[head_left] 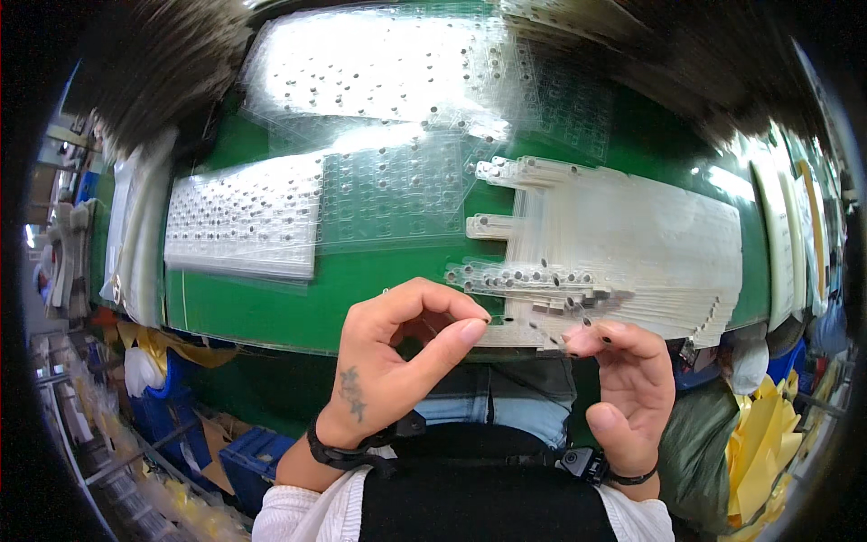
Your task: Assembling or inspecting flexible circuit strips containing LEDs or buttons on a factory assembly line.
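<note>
My left hand (pixel 397 348) is closed in a pinch, thumb against index finger, at the table's near edge. A small dark spot shows at its fingertips, and what they hold is too small to make out. To its right, my right hand (pixel 632 379) has its fingers half curled and its thumb apart. Small dark dots show at its fingertips, beside a fanned stack of clear plastic sheets (pixel 632 226). Clear strips with dark round dots (pixel 533 276) lie across the stack's left side, just beyond my hands.
A neat pile of dotted clear sheets (pixel 239 217) lies at left on the green table (pixel 379 275). More glossy dotted sheets (pixel 361 63) cover the far side. Below the table are blue bins (pixel 253 456) at left and yellow sheets (pixel 763 443) at right.
</note>
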`<state>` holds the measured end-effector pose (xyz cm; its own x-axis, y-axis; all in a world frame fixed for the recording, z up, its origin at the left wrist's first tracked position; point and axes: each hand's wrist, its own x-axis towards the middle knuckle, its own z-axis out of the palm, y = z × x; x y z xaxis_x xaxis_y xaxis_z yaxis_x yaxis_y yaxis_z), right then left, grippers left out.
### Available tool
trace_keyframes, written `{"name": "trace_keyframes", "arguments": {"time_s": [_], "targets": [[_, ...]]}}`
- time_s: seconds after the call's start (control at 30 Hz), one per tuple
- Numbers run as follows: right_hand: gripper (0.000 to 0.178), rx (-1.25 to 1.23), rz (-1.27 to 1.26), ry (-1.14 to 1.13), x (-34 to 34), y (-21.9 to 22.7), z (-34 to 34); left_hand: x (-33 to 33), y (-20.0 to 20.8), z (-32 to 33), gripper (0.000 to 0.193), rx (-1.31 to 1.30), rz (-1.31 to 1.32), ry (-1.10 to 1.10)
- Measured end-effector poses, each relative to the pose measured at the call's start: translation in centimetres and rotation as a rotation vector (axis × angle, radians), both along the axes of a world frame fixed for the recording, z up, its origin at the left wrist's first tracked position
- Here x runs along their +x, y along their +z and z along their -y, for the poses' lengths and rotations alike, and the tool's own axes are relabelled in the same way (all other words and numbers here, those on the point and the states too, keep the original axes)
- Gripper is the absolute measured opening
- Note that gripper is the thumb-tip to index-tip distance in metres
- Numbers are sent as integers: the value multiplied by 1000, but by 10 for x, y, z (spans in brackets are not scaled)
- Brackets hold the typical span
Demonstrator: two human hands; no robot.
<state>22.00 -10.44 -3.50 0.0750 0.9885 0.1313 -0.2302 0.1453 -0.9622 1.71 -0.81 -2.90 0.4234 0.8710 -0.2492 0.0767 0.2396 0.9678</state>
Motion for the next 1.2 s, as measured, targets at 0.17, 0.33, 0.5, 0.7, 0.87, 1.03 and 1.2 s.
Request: {"name": "trace_keyframes", "arguments": {"time_s": [0.17, 0.33, 0.5, 0.7, 0.87, 1.03, 1.2], "targets": [[58, 29, 549, -204, 1, -5, -8, -3, -4, 1, 6, 241, 64, -14], [57, -104, 310, -210, -6, -4, -11, -5, 3, 2, 6, 259, 46, -57], [51, -187, -9, -165, -11, -1, -22, -7, 8, 2, 6, 249, 42, -89], [40, -135, -145, -75, -10, -5, -23, -10, 12, 2, 7, 210, 56, -102], [40, -78, -102, -138, -14, -2, -23, -9, 12, 0, 12, 167, 59, -48], [44, -12, 137, -209, -20, -7, -22, -4, 10, 0, 13, 164, -76, -52], [76, 84, 793, -253, -17, -15, -22, 0, -5, 0, 12, 726, -502, -61]]}}
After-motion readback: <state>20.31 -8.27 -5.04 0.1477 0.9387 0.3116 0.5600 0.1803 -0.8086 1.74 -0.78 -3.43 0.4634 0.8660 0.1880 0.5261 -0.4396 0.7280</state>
